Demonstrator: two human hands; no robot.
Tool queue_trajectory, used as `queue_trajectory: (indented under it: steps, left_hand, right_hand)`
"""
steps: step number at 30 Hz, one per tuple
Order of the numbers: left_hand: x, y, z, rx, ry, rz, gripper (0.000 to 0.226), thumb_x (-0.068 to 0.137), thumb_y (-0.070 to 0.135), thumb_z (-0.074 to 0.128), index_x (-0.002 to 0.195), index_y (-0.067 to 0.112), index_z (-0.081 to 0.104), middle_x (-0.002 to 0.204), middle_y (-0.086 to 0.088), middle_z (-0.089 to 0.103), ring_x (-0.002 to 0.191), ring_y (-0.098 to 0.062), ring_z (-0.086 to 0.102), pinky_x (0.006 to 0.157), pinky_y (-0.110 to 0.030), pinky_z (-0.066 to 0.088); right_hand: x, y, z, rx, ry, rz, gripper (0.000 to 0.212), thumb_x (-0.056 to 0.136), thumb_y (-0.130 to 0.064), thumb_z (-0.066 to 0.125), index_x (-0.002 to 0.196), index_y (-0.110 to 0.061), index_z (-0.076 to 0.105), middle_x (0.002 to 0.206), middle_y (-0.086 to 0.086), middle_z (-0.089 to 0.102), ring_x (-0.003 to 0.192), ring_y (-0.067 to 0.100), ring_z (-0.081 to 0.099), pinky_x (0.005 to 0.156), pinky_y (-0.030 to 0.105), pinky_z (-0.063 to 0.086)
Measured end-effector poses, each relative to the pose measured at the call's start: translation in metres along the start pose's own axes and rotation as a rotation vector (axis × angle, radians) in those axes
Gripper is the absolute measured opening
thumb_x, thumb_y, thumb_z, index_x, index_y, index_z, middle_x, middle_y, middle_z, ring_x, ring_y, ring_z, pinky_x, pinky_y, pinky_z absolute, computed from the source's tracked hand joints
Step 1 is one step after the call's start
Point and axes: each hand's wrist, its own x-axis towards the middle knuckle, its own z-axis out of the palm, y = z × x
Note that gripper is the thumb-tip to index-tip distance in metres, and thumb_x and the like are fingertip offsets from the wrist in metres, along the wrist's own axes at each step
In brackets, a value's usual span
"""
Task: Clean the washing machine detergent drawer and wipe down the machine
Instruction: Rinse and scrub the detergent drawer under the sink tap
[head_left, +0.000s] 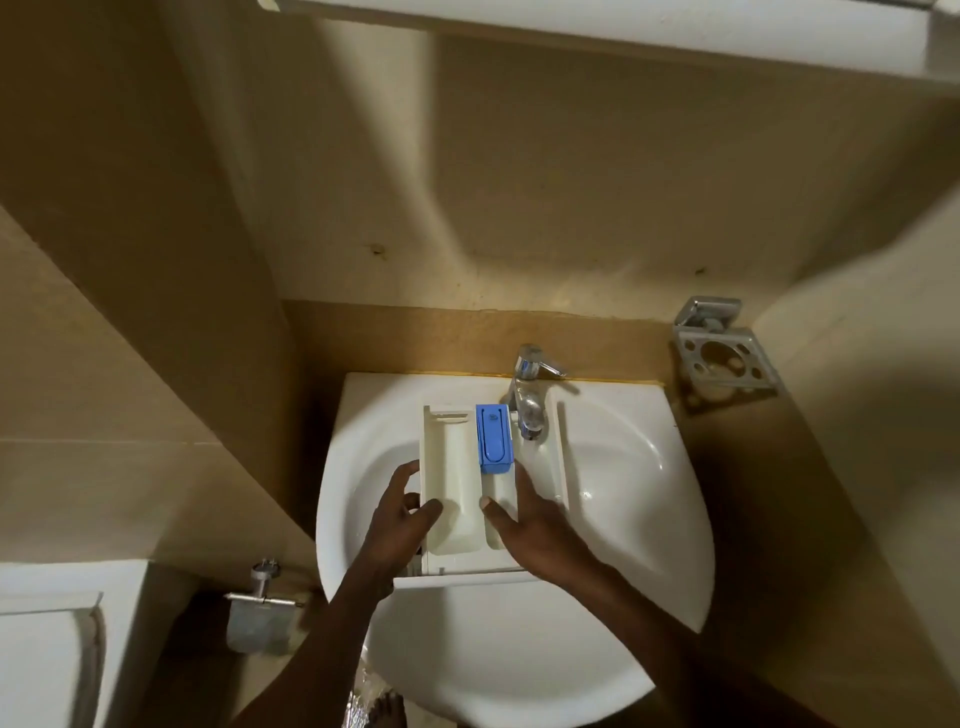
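A white detergent drawer (462, 493) is being held over a white wash basin (623, 493), its far end lying just beside the chrome tap (530, 400). The drawer is being gripped from both sides: the left hand (400, 519) is closed around its left wall, thumb resting inside the wide compartment, while the right hand (540, 530) is clasped on the right wall, thumb laid in the narrow compartment. A blue insert (493, 439) is being carried in the drawer's far right section. A chrome holder (722, 353) is mounted on the wall nearby.
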Motion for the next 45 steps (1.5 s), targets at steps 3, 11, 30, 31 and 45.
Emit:
queue_trajectory:
  steps: [3,11,30,31,45]
  left_hand:
    - [0.002,0.000,0.000,-0.005,-0.006,0.000,0.048,0.092,0.023,0.061,0.135,0.031,0.041,0.114,-0.013,0.065,0.101,-0.030,0.066,0.068,-0.036,0.059]
    - [0.002,-0.002,-0.002,-0.045,-0.031,-0.045,0.056,0.076,0.033,0.061,0.129,0.032,0.045,0.106,-0.015,0.071,0.097,-0.035,0.069,0.082,-0.059,0.057]
    - [-0.002,-0.009,0.018,-0.106,0.014,-0.037,0.049,0.095,0.015,0.056,0.137,0.032,0.037,0.112,-0.015,0.063,0.100,-0.030,0.066,0.070,-0.037,0.058]
    - [-0.002,-0.009,0.019,-0.116,0.019,-0.034,0.050,0.095,0.015,0.056,0.137,0.033,0.036,0.113,-0.015,0.062,0.102,-0.029,0.065,0.072,-0.038,0.059]
    - [0.004,-0.020,0.030,-0.204,-0.010,-0.076,0.047,0.095,0.010,0.055,0.133,0.033,0.041,0.108,-0.014,0.068,0.096,-0.032,0.068,0.068,-0.037,0.058]
  right_hand:
    - [-0.002,0.014,-0.029,-0.214,-0.054,-0.022,0.027,0.098,-0.024,0.040,0.113,-0.008,0.057,0.111,0.010,0.067,0.101,0.030,0.062,0.076,0.027,0.043]
    - [0.030,0.004,-0.024,0.026,0.016,0.085,0.054,0.085,-0.001,0.045,0.137,-0.016,0.043,0.132,0.005,0.052,0.114,0.024,0.054,0.088,0.031,0.051]
    - [0.025,0.017,-0.043,0.150,0.380,-0.065,0.028,0.086,0.002,0.049,0.092,-0.012,0.072,0.088,0.000,0.072,0.083,0.016,0.068,0.082,0.032,0.057]
    - [0.024,0.023,-0.045,0.146,0.423,-0.071,0.030,0.086,0.006,0.048,0.093,-0.011,0.072,0.089,0.002,0.072,0.082,0.015,0.069,0.081,0.030,0.057]
    - [0.009,0.015,-0.046,-0.155,0.055,0.097,0.043,0.088,0.000,0.043,0.129,-0.004,0.055,0.130,0.011,0.059,0.121,0.027,0.054,0.095,0.025,0.042]
